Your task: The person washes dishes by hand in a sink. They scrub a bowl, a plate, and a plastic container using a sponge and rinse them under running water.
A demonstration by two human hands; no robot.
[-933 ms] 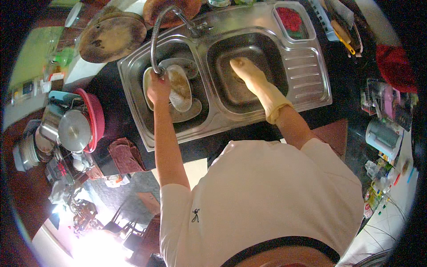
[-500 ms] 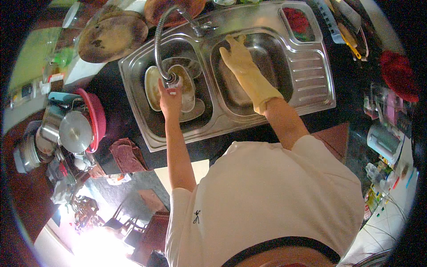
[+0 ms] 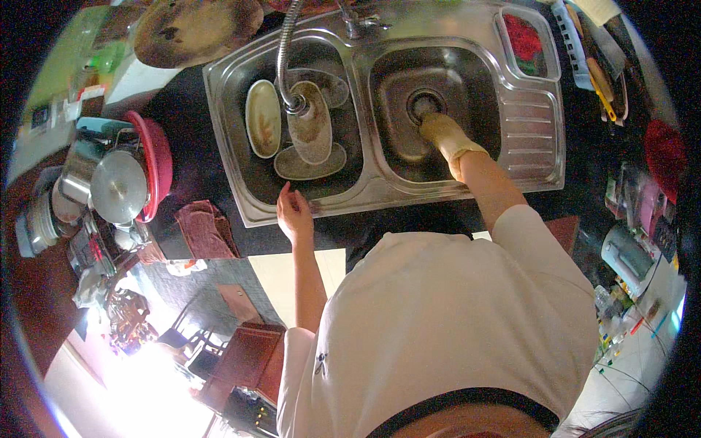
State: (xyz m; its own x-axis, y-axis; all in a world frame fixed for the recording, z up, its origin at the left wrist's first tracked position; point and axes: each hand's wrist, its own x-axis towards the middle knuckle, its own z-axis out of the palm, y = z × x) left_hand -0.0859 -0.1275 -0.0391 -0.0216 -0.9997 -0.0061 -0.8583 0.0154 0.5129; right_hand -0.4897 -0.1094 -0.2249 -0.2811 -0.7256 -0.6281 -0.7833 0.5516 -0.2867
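Note:
My left hand (image 3: 293,213) is bare and hovers over the front rim of the left basin (image 3: 244,171), its fingers apart with nothing in them. Several oval dishes lie in that basin: one at the left (image 3: 263,118), one in the middle (image 3: 312,131) and one toward the front (image 3: 312,165). Above the middle dish hangs the spray head (image 3: 294,104) of a coiled metal hose. My right hand (image 3: 447,136), in a yellow rubber glove, reaches down to the drain (image 3: 425,104) of the right basin (image 3: 475,80). Its fingertips are hard to make out there.
A ribbed drainboard (image 3: 531,135) and a tub with a red cloth (image 3: 524,36) adjoin the right basin. Pots (image 3: 119,187) and a pink basin (image 3: 159,164) stand at the left. A brown cloth (image 3: 206,228) lies on the counter's front edge.
My left hand has let go of the spray head and drawn back to the front rim. My gloved right hand has moved from the basin's back left to the drain. The view has shifted.

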